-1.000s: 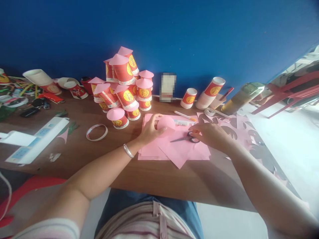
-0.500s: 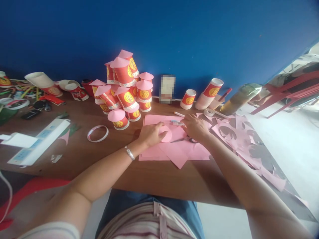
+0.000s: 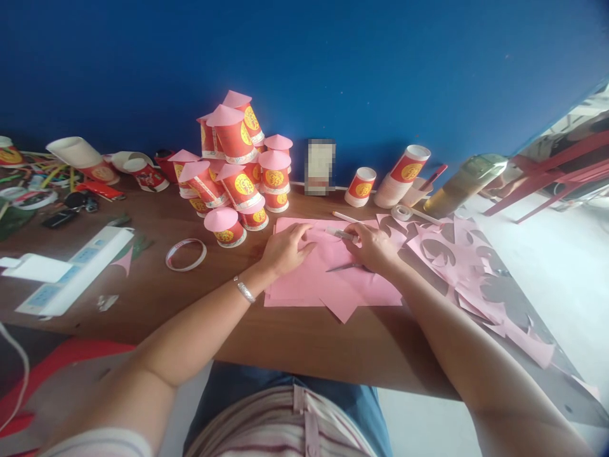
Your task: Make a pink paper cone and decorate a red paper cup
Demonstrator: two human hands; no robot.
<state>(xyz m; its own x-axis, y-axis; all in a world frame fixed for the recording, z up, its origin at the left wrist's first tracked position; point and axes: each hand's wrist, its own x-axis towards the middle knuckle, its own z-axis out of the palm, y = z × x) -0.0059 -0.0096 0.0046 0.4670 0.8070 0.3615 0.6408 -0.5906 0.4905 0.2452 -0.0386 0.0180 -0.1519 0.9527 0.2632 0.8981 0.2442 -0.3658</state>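
My left hand (image 3: 287, 247) is closed on a pink paper piece (image 3: 314, 236) held between thumb and fingers; its outline blends with the pink sheets below. My right hand (image 3: 375, 246) grips a small clear tube with a label (image 3: 340, 234), its tip pointing left toward the paper piece. What the tube contains cannot be made out. Beneath both hands lie stacked pink paper sheets (image 3: 297, 289). Scissors (image 3: 343, 267) rest on them below my right hand, their handles partly hidden by it.
Red paper cups with pink cone tops (image 3: 239, 187) are piled at the back left. A tape ring (image 3: 186, 255) and power strip (image 3: 76, 273) lie left. Plain red cups (image 3: 360, 188), a tape roll (image 3: 402, 212), a bottle (image 3: 464, 184) and paper scraps (image 3: 480, 298) are right.
The round pink paper, seen flat beside my left hand before, is now lifted or tilted so its disc shape no longer shows. My right hand and the tube have turned slightly.
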